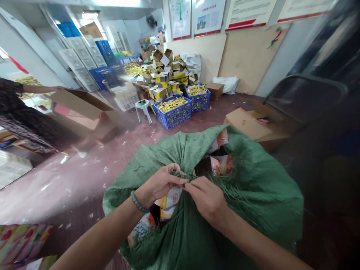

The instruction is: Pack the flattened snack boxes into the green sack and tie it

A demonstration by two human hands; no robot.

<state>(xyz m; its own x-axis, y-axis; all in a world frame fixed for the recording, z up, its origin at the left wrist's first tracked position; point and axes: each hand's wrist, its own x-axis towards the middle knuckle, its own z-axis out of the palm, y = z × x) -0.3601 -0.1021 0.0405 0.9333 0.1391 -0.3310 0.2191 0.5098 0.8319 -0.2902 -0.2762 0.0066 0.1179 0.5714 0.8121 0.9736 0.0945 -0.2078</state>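
Observation:
A big green woven sack (pixel 253 195) stands right in front of me, stuffed with flattened printed cartons (pixel 222 165) that show through its open mouth. My left hand (pixel 159 185), with a bead bracelet on the wrist, pinches the frayed green edge of the sack mouth. My right hand (pixel 206 198) pinches the same frayed edge just beside it, fingertips almost touching the left ones. Both hands are closed on the fabric strands.
Another person (pixel 25 120) stands at the left by an open cardboard box (pixel 84 108). Two blue crates (pixel 176 108) of yellow packets, a white stool (pixel 144 108) and a heap of small boxes (pixel 165 71) stand further back. A cardboard box (pixel 250 125) lies right of the sack.

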